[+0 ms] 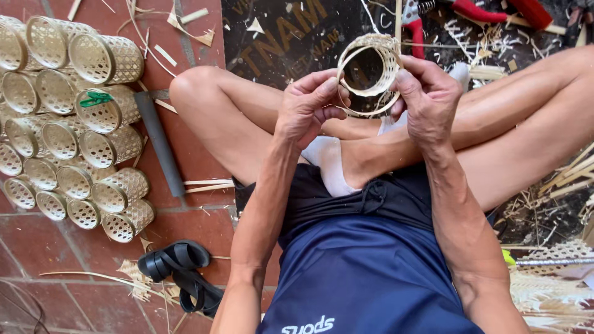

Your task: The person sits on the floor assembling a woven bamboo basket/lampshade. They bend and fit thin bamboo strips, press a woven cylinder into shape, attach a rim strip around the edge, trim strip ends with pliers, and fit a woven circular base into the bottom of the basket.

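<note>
Tiled floor (37, 247), hands (309, 102) hiding basket (369, 68) rim

Woven basket (369, 73) between both hands above crossed legs, stacked baskets (68, 124) far left, sandal (179, 272) below them

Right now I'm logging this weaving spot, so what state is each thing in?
Small woven basket: held up by both hands, open end toward camera, loose strip around its rim.
Left hand: grip closed on basket.
Right hand: grip closed on basket.
Finished baskets: stacked on their sides.
Black sandal: lying on floor.
Red-handled tool: lying unused.
</note>
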`<action>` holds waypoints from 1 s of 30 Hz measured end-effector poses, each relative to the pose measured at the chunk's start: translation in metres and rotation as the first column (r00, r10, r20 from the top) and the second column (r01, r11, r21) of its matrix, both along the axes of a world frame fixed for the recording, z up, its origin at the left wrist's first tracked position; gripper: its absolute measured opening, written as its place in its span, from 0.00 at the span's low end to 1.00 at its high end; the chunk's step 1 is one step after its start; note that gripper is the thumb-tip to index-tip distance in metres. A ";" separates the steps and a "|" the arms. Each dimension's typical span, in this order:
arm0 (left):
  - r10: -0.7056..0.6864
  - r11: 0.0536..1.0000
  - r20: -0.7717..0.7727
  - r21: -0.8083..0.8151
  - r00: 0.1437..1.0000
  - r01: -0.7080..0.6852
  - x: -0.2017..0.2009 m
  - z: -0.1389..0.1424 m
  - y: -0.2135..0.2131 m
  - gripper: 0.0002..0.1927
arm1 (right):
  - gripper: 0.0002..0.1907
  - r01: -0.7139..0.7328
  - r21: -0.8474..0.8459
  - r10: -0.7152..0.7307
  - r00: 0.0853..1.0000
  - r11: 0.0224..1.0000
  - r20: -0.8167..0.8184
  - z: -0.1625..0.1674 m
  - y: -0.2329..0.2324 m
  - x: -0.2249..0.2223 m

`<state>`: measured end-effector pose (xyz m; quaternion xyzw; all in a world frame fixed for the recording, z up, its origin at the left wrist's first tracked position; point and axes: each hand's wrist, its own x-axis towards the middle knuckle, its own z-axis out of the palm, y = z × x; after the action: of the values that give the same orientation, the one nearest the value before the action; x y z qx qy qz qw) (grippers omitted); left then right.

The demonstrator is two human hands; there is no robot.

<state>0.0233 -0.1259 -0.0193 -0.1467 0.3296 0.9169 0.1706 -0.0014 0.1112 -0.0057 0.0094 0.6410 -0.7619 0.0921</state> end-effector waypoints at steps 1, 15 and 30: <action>-0.019 0.999 0.037 0.045 0.999 0.017 0.004 -0.004 0.000 0.13 | 0.15 0.007 -0.051 -0.006 1.000 0.999 0.025 -0.003 0.001 0.003; 0.041 0.996 0.010 0.085 0.999 -0.041 0.032 -0.008 0.024 0.11 | 0.12 0.017 -0.063 -0.008 0.990 0.998 0.138 -0.008 0.001 0.020; -0.068 0.166 -0.419 -0.900 0.905 -0.404 -0.014 -0.014 0.042 0.19 | 0.17 0.226 0.580 -0.036 0.946 0.782 -0.321 -0.023 -0.020 0.010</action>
<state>0.0094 -0.0843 -0.0331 -0.0841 0.8421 0.5161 -0.1321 0.0084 0.0910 -0.0287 -0.0293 0.8562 -0.5117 -0.0656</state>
